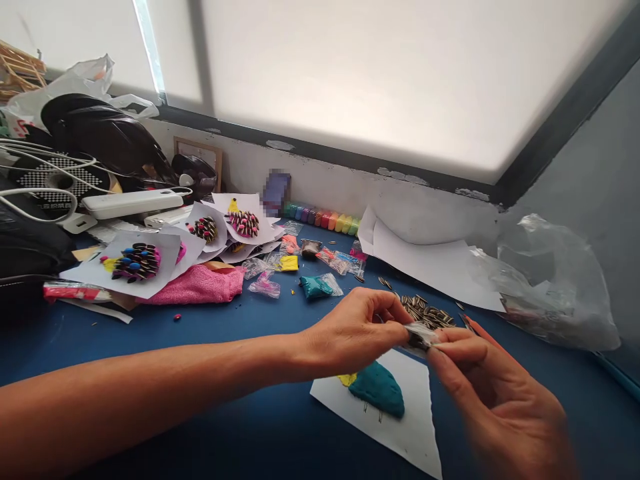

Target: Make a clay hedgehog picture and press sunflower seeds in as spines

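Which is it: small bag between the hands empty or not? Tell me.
Not empty: something dark shows through the small bag, pinched between left hand and right hand. They cover part, so how full I cannot tell.

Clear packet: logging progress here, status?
Left hand and right hand pinching clear packet, dark contents. Teal shape on paper below. Hands partly block seed pile.
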Tool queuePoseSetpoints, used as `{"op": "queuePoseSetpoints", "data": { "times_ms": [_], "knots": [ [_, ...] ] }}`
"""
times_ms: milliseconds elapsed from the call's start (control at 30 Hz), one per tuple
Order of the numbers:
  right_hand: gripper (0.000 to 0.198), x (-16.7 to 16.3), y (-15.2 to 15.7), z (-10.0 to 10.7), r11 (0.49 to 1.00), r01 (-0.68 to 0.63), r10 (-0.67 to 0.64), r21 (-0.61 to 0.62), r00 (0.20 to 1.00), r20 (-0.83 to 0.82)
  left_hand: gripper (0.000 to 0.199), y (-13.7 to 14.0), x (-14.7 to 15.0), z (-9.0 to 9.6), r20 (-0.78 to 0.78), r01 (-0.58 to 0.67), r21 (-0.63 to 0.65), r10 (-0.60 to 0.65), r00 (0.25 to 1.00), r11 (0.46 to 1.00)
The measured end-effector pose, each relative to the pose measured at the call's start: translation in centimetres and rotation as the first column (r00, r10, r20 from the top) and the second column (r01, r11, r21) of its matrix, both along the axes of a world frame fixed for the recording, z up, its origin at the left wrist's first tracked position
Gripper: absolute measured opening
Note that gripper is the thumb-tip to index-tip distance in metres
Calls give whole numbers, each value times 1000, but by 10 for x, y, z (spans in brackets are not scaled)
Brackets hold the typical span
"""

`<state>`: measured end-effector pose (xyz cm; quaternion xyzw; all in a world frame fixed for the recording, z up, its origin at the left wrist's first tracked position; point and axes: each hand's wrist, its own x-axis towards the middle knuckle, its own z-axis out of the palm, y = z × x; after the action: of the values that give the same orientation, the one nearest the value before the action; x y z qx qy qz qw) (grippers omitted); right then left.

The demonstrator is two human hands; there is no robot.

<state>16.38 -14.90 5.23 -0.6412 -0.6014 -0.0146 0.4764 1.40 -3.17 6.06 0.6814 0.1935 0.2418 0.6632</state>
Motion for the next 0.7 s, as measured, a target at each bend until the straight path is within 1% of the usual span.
{"op": "queuePoseSetpoints", "data": {
  "times_ms": [67, 167, 300, 367, 467, 600, 700],
  "knots": [
    [13, 0, 1, 2, 1000, 3, -3, 12, 1000, 0, 6, 2, -1, 1, -22, 12, 7, -12, 1000, 1000],
    [16, -2, 4, 6, 1000, 13, -12, 20, 999, -37, 8, 5, 0, -2, -7, 28, -28, -29, 1000, 999],
    [18, -1, 10, 6, 1000, -16, 16, 3, 997, -72, 19, 7, 1, -6, 77, 98, -138, -88, 993, 986],
    [17, 1, 11, 5, 1000, -27, 27, 1, 996, -83, 26, 7, 1, -6, 118, 116, -202, -93, 989, 972],
    [17, 3, 11, 3, 999, -42, 40, -20, 995, -91, 29, 6, -1, -3, 138, 114, -244, -81, 987, 963],
    [19, 1, 8, 4, 996, -66, 59, -63, 993, -102, 36, 7, -2, -2, 151, 197, -312, -156, 976, 929],
    [16, 1, 7, 5, 994, -71, 64, -82, 994, -89, 39, 9, 0, -5, 177, 174, -333, -120, 977, 927]
  ]
}}
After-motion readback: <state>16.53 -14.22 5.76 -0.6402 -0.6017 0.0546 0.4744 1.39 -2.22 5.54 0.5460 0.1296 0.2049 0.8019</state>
